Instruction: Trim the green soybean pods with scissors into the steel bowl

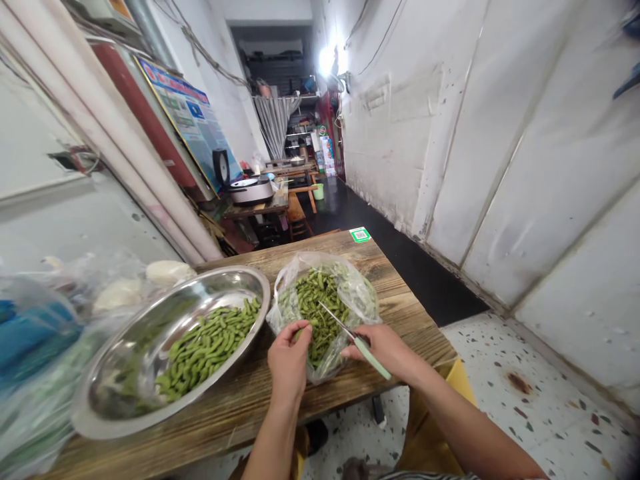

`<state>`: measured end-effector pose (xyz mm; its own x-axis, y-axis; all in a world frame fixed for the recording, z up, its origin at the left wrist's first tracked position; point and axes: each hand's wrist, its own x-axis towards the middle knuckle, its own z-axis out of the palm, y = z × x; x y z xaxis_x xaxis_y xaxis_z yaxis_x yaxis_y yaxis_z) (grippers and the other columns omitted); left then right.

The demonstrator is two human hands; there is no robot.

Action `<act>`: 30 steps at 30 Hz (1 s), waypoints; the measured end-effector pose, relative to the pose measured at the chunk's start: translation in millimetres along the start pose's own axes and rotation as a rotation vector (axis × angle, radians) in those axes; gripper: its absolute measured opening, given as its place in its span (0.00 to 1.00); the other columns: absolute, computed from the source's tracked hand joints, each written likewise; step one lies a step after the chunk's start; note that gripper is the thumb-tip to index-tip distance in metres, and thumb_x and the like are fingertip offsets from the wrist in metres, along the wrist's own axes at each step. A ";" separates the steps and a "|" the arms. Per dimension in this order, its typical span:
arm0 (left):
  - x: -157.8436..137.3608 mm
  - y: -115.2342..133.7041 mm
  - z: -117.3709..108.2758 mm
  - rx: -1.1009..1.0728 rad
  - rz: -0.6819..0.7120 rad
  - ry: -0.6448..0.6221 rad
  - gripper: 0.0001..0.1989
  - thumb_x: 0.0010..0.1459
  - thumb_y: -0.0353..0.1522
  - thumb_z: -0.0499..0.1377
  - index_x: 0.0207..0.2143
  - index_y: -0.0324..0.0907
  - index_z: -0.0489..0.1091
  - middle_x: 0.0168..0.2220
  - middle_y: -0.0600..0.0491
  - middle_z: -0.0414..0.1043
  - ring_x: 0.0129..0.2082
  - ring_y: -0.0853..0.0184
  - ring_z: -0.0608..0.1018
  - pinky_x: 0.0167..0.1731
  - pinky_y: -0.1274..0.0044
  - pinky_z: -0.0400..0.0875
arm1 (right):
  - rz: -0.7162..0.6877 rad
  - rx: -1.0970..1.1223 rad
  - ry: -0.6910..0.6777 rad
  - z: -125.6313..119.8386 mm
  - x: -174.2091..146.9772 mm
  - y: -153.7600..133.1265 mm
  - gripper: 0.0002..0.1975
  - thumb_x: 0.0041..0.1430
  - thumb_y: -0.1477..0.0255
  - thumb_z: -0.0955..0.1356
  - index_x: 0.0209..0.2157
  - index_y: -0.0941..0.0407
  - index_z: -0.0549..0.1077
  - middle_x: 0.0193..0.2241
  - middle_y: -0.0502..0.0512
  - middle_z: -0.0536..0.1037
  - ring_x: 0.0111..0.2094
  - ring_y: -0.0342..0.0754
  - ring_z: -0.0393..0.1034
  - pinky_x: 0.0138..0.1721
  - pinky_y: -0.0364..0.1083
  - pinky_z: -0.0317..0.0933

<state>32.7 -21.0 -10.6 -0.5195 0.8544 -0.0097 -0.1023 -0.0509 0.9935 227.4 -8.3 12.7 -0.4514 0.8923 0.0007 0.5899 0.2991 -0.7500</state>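
My left hand (290, 347) is closed in a pinch on a green edamame pod (299, 332) at the near edge of a clear plastic bag (283, 300). Several more green pods (323, 293) fill that bag. My right hand (375, 343) grips scissors (373, 360) with pale green handles; their metal blades point up and left over the bagged pods. Left of the bag stands a wide steel basin (260, 283), with a heap of loose pods (215, 343) on its right side.
Bag and basin rest on a wooden table (410, 313), which has a green code sticker (360, 235) at its far corner. Plastic bags (30, 400) crowd the left edge. Beyond are a rice cooker (251, 191) on another table and a white wall (525, 167) on the right.
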 end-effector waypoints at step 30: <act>-5.2 29.5 -9.4 0.381 0.363 -0.309 0.04 0.48 0.33 0.63 0.29 0.45 0.76 0.29 0.51 0.71 0.34 0.62 0.71 0.42 0.74 0.64 | -0.129 -0.262 0.043 -12.6 -8.6 -6.3 0.22 0.52 0.50 0.68 0.34 0.56 0.71 0.28 0.52 0.71 0.28 0.44 0.62 0.29 0.40 0.48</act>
<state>24.4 -31.8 17.7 -0.1886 0.9305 0.3139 0.3755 -0.2270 0.8986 236.0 -13.6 25.7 -0.5086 0.8529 0.1174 0.6844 0.4833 -0.5459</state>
